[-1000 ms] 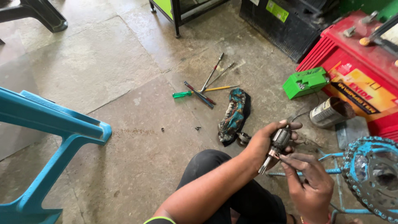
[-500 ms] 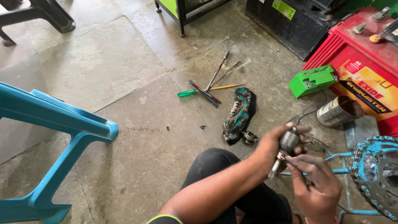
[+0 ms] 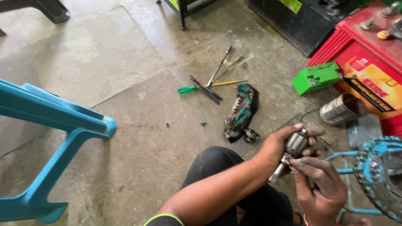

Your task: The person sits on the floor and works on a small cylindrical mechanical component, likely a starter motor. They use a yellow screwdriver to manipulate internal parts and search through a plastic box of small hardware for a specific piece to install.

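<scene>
My left hand grips a small metal motor armature with a shaft sticking down toward me. My right hand sits just below it, its fingertips pinched at the armature's lower end. Both hands hover above my knee in black trousers. A patterned teal rag lies on the concrete floor just beyond the hands, with a small round metal part beside it.
Several screwdrivers and thin tools lie in a cluster on the floor. A green box, a tin can on its side and a red battery are at right. A blue perforated fan housing is beside my right hand; a blue plastic frame stands left.
The view has shifted slightly, so the floor items sit lower and to the right. My hands stay on the armature, the right hand's fingers working at its lower end.
</scene>
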The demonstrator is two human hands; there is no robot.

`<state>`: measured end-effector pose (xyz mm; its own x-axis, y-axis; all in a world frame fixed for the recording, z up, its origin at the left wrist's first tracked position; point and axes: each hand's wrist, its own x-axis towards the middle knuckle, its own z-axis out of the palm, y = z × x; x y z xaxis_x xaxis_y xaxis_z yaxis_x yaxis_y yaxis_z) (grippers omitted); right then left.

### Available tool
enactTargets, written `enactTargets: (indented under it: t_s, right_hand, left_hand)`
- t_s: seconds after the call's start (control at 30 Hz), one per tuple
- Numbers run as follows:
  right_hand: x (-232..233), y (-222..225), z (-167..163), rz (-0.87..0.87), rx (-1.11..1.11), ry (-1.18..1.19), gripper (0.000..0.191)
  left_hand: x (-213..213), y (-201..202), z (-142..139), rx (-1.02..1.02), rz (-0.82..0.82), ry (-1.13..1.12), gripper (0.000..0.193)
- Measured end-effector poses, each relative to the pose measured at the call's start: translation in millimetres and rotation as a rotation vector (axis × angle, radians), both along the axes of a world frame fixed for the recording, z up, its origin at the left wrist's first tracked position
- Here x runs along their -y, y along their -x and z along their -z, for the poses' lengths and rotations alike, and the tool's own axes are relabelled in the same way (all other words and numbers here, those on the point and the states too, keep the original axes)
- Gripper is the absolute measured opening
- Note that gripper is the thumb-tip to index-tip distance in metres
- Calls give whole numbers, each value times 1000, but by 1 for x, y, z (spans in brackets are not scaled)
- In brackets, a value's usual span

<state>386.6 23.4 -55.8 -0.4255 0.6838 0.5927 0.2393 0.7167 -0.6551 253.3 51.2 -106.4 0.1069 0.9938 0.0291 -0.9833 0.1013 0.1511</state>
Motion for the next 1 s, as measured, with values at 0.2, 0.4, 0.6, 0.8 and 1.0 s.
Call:
enactTargets:
  t_s: [0.2, 0.4, 0.6, 0.8, 1.0]
  right_hand:
    - [8, 1, -14, -20, -22, -66, 16]
    - [-13, -10, -29, -68, 146, -29, 18]
    - [-34, -16, 23, 56, 188, 101, 13]
    - [-60, -4, 144, 133, 957, 392, 31]
    - [-70, 9, 197, 183, 1086, 379, 30]
  left_hand:
    - [9, -6, -14, 10, 4, 77, 46]
    - [8, 12, -26, 11, -47, 165, 44]
    - [3, 32, -21, 22, -157, 120, 52]
    - [-14, 7, 6, 112, -155, 340, 58]
    - [-20, -2, 3, -8, -239, 476, 43]
